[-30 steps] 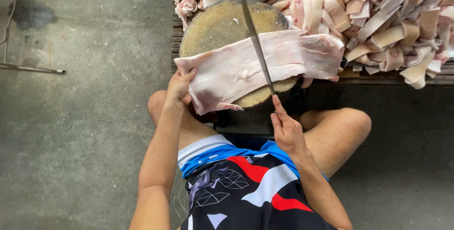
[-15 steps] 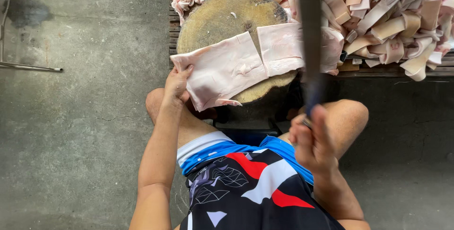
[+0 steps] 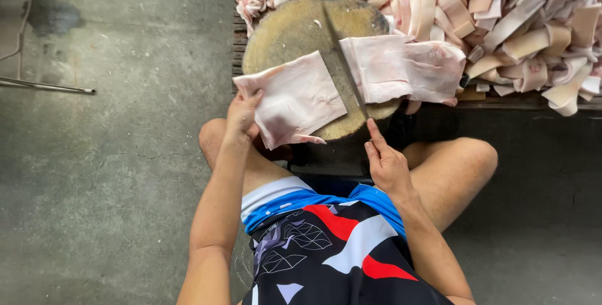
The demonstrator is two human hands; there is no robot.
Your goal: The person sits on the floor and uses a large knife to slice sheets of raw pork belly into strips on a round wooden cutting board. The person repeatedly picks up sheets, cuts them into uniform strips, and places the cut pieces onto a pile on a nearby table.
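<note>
Knife point(image 3: 343, 67) now down, slab split in two | left hand point(image 3: 243, 112) flat on left piece point(image 3: 295, 98) at 9 o'clock | right hand point(image 3: 385, 161) wrapped round handle

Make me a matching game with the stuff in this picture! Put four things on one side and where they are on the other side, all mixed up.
Things:
1. left hand
2. knife blade
3. pile of cut strips
4. right hand

Places:
A. heaped to the right of the round chopping block
B. on the edge of the left pale slab
C. at the knife's handle end, near the block's front edge
D. lying in the gap between the two pale slabs

Pairs: 1-B, 2-D, 3-A, 4-C
</note>
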